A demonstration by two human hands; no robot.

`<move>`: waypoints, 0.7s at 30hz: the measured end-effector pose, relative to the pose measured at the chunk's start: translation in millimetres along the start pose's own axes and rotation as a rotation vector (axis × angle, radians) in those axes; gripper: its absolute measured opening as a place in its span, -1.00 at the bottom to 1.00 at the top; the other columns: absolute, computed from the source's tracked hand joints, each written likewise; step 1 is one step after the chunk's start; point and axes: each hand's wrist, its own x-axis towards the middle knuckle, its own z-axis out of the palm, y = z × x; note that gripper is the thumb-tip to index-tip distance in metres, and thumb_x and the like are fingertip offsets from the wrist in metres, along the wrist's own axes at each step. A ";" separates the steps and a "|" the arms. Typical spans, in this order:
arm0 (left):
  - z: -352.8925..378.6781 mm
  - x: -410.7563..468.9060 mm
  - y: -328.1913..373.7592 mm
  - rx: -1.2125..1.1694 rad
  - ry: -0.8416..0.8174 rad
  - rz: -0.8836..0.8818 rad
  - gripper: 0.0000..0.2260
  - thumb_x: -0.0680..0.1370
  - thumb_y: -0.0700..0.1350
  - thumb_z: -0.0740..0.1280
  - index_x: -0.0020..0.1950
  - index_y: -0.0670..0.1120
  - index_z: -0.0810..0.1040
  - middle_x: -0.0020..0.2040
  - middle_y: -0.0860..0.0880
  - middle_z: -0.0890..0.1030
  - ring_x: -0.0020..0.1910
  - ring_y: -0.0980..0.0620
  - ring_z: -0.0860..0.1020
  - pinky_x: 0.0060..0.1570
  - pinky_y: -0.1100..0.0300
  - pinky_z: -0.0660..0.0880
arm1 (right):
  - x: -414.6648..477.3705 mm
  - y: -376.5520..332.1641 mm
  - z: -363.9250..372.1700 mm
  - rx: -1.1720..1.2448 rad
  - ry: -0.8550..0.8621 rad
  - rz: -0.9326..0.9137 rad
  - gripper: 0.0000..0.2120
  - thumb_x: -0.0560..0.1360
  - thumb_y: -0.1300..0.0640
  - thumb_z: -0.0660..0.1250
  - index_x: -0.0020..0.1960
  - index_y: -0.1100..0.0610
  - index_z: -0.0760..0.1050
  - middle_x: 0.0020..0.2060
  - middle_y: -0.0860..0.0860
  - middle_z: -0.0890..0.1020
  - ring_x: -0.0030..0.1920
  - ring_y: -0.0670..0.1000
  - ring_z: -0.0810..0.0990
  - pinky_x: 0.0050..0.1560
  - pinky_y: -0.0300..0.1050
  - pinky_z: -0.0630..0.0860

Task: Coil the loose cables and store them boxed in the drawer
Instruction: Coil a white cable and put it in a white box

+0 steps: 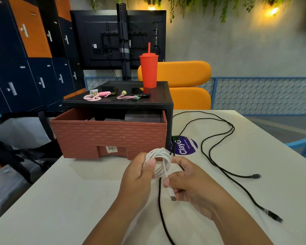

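Observation:
My left hand (138, 172) grips a coiled white cable (160, 160) above the table, thumb pressed over the loops. My right hand (189, 181) pinches the free end of that cable, with its white plug (171, 194) pointing down. A long black cable (217, 135) lies loose across the white table (78, 200), with plugs at the right (256, 176) and near the right edge (276, 218). The brick-red drawer (109, 137) stands pulled out of a black cabinet (120, 101); dark shapes lie inside it.
On the cabinet top sit a red tumbler with a straw (149, 71), two pink cable ties (95, 96) (126, 96) and dark phones. A purple round sticker (185, 145) lies beside the drawer. An orange chair (187, 82) stands behind the table.

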 end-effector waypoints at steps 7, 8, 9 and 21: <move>-8.5 6.3 -0.3 0.028 0.139 0.076 -0.84 0.61 -0.02 0.16 -0.07 0.03 0.52 -0.29 0.09 0.56 -0.30 0.25 0.49 -0.25 0.43 0.41 | -6.1 -6.0 -4.2 -0.121 0.068 -0.194 -0.60 0.39 0.39 0.35 0.07 -0.03 0.42 -0.39 0.01 0.58 -0.47 -0.12 0.44 -0.42 -0.26 0.41; -8.5 6.5 1.1 -0.004 0.137 0.050 -0.83 0.61 -0.06 0.16 -0.06 0.01 0.53 -0.31 0.10 0.54 -0.33 0.26 0.48 -0.24 0.42 0.43 | -5.7 -5.7 -6.0 -0.185 0.122 -0.249 -0.64 0.40 0.38 0.35 0.00 -0.03 0.42 -0.40 -0.02 0.58 -0.47 -0.13 0.42 -0.41 -0.24 0.41; -8.4 6.7 2.6 -0.049 0.125 0.007 -0.82 0.60 -0.08 0.15 -0.06 0.00 0.54 -0.34 0.11 0.53 -0.34 0.25 0.47 -0.21 0.37 0.45 | -5.5 -4.9 -7.0 -0.255 0.176 -0.303 -0.68 0.41 0.36 0.35 -0.08 -0.05 0.42 -0.41 -0.03 0.57 -0.47 -0.14 0.41 -0.40 -0.21 0.41; -0.8 -3.0 24.1 -0.890 -0.140 -0.304 -0.83 0.43 -0.08 0.21 -0.13 -0.18 0.47 -0.46 -0.04 0.43 -0.39 0.06 0.53 -0.28 0.21 0.57 | 3.1 8.4 -2.2 -0.550 0.563 -0.471 -0.84 0.43 0.10 0.33 -0.03 -0.01 0.64 -0.08 -0.28 0.58 -0.04 -0.26 0.52 0.00 -0.55 0.34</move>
